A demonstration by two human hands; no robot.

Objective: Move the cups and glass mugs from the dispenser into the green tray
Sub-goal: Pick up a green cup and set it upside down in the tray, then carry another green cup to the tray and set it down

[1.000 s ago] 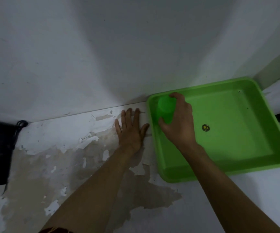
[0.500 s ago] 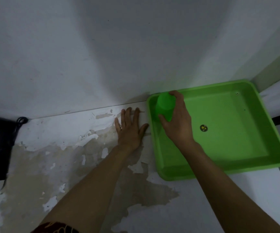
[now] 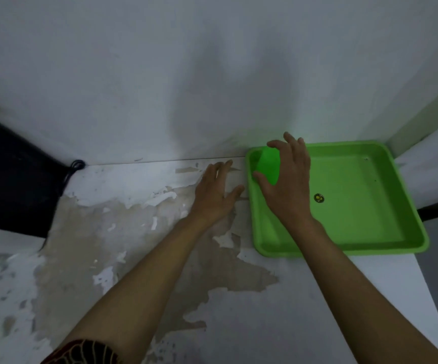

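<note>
The green tray (image 3: 370,232) lies on the right part of the table, against the wall. A green cup (image 3: 269,166) stands in the tray's far left corner. My right hand (image 3: 288,185) is over the cup, thumb against its lower side and index finger curled on its top, with the other fingers lifted off. My left hand (image 3: 215,195) rests palm down on the table just left of the tray, fingers apart, holding nothing. No dispenser or glass mugs are in view.
The white table top (image 3: 133,232) is worn and peeling. A white wall (image 3: 212,88) stands close behind. A dark object (image 3: 10,179) with a black cord (image 3: 77,165) fills the left side. A small round sticker (image 3: 319,197) sits on the tray floor. The table's right edge runs beside the tray.
My right hand has loosened on the green cup, with several fingers now raised off it. The cup stays in the tray's far left corner. My left hand has barely moved.
</note>
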